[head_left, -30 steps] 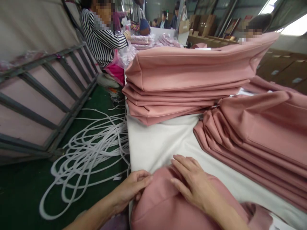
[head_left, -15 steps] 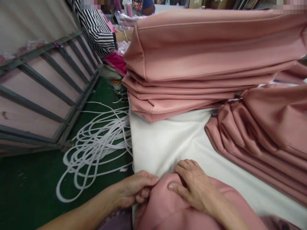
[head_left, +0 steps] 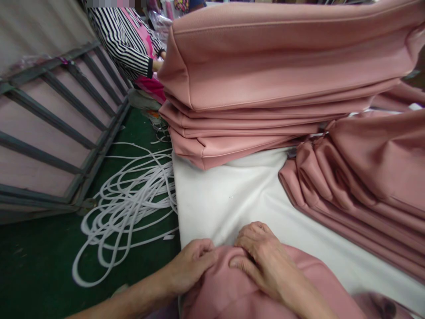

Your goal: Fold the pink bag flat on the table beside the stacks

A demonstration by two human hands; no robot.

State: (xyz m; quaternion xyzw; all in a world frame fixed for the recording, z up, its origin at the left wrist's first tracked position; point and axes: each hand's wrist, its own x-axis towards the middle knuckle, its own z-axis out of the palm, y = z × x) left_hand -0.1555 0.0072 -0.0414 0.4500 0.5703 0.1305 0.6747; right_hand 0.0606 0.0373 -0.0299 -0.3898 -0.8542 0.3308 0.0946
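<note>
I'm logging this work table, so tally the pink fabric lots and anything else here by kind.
Pink fabric stacks on the table: 2 (tall stack, slanted stack)
Pink fabric piece under both hands: 1
White cord tangle on the floor: 1
Metal-framed panel: 1
Total: 5

Stacked pink covers [head_left: 275, 84] beyond the hands; folded pink pile [head_left: 365, 177] to their right; white cord [head_left: 129, 195], metal frame [head_left: 59, 124] and striped-sleeved person [head_left: 124, 37] to their left.

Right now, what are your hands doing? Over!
Left hand and right hand both gripping the pink fabric piece at the white table's edge. Pink stack lies beyond, apart.
</note>
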